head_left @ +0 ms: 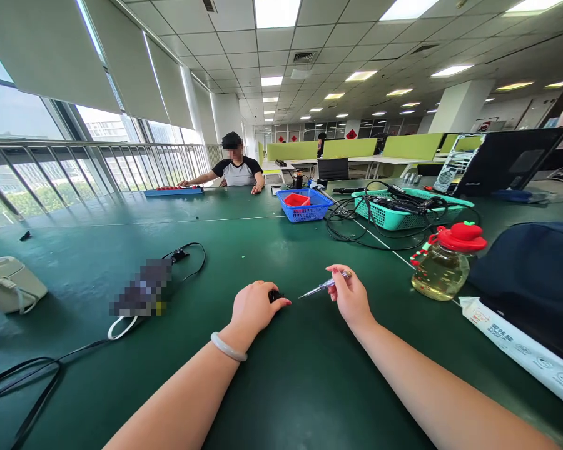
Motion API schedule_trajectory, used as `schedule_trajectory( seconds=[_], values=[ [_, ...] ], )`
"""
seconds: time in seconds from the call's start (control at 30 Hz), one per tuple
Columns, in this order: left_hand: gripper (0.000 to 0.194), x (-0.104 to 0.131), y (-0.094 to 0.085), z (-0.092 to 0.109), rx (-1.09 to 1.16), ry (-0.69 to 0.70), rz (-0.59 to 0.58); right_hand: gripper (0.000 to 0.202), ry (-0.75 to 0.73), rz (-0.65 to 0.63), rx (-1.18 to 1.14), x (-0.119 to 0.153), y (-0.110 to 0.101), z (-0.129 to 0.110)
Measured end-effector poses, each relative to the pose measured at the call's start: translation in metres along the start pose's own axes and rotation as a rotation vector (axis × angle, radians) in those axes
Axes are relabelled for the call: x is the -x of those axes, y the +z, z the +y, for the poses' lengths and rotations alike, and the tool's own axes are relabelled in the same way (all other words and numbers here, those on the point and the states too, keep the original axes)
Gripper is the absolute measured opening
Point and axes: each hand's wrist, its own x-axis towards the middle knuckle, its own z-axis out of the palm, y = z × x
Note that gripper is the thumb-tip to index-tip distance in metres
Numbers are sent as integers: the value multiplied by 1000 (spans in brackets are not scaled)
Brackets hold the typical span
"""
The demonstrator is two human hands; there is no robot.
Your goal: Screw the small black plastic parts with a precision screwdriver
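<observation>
My left hand [257, 305] rests on the green table, its fingers closed around a small black object [274, 295]. Most of that object is hidden by the fingers, so its kind cannot be made out. In my right hand [353, 300] is a slim screwdriver [326, 285] with a clear handle, pinched between thumb and fingers. Its thin metal tip points left toward the black object, with a short gap between them. A pale bangle circles my left wrist.
Ahead stand a blue basket [304, 215] with a red tray and a teal basket [394, 220] heaped with black cables. To the right are a red-lidded bottle [438, 275] and a dark bag [535, 275]. A phone [145, 284] lies left. Another person sits across the table.
</observation>
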Motion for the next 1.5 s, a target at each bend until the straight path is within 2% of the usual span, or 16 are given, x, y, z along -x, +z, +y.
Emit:
schedule_trajectory(
  seconds=[0.17,0.27,0.37,0.53,0.63,0.73,0.87,0.97,1.03,1.2,1.4,1.5],
  values=[
    [59,3,2,3,141,-31,-96,52,-18,11,10,-2,-3,4],
    [63,5,5,6,230,-46,-162,50,-14,21,11,-3,-4,6],
    [58,4,4,6,216,-45,-164,49,-10,28,-5,-4,-3,6],
    [37,0,2,1,91,-44,-67,45,-53,31,-2,-1,-4,3],
    [38,-1,2,-2,38,-40,-20,37,-207,-1,115,8,-6,-5],
    [42,-2,5,-4,25,27,25,22,-537,-119,360,22,-5,-17],
    [50,-4,12,-9,92,137,-17,12,-989,-409,540,36,2,-30],
    [39,-6,16,-12,138,154,-47,13,-1170,-459,564,40,7,-34],
    [37,-7,17,-14,153,182,-46,13,-1204,-458,566,40,8,-35],
    [52,-10,13,-20,147,205,-39,11,-1176,-474,574,38,7,-35],
    [35,-12,12,-22,137,137,-31,11,-1240,-503,619,38,8,-33],
    [33,-12,14,-21,140,140,-21,10,-1267,-516,660,38,9,-34]
  ],
)
